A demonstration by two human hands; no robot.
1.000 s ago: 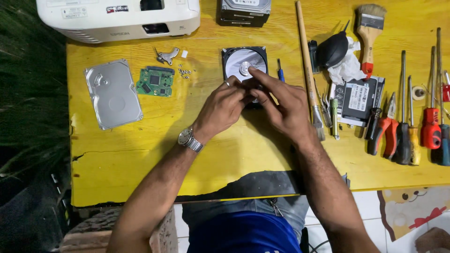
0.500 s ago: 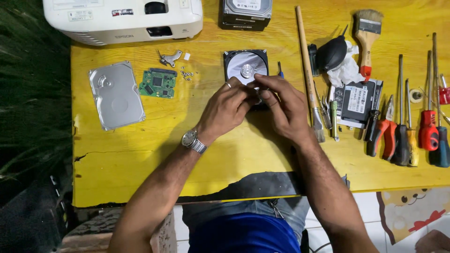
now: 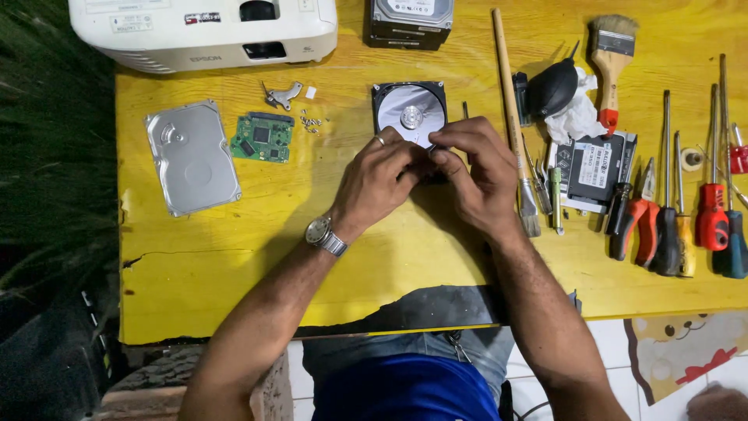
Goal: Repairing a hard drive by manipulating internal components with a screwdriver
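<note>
On the yellow worktop point(image 3: 234, 257), at its middle near the far edge, lies an opened hard drive point(image 3: 410, 114) with its shiny disc showing; both hands meet at its near end, left hand point(image 3: 379, 181) and right hand point(image 3: 475, 173) with fingertips pinched together on it, what they pinch hidden; left of them lie a green circuit board point(image 3: 262, 137) and a silver cover plate point(image 3: 192, 156); screwdrivers point(image 3: 713, 218) lie right.

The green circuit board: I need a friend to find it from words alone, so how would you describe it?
Start at the white projector on the yellow table's far edge. In front of it, right of the silver metal cover plate, lies the green circuit board, the only green, flat, chip-covered piece there.
</note>
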